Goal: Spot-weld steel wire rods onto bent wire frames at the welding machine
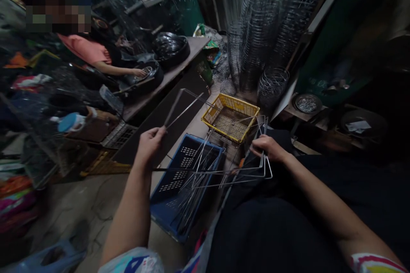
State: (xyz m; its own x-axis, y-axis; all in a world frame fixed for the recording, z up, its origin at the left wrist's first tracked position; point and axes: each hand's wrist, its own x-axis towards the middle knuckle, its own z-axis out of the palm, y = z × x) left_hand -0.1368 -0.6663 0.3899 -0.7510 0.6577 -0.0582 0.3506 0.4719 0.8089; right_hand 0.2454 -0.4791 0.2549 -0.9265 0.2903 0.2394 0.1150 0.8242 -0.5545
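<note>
We see silvery-grey wire frames (pixel 264 174), a blue crate (pixel 169 204) patterned with rows of slots, a yellow latticed basket (pixel 240 104), a co-worker's salmon-pink shirt (pixel 86 50), a dark green wall (pixel 349 47) and our white right sleeve (pixel 373 263) striped in red.

"How is the left hand (pixel 150 144)?"

"Raised, its fingers (pixel 157 133) drawn together in a pinch."

"And the left forearm (pixel 133 192)?"

"Steep, climbing from the bottom of the view."

"What about the right hand (pixel 269 147)?"

"Curled into a grip too, pointing leftward, well apart from the left and at nearly the same height."

"The right forearm (pixel 322 196)?"

"Slanting in from the lower right, less steep than the other."
</note>
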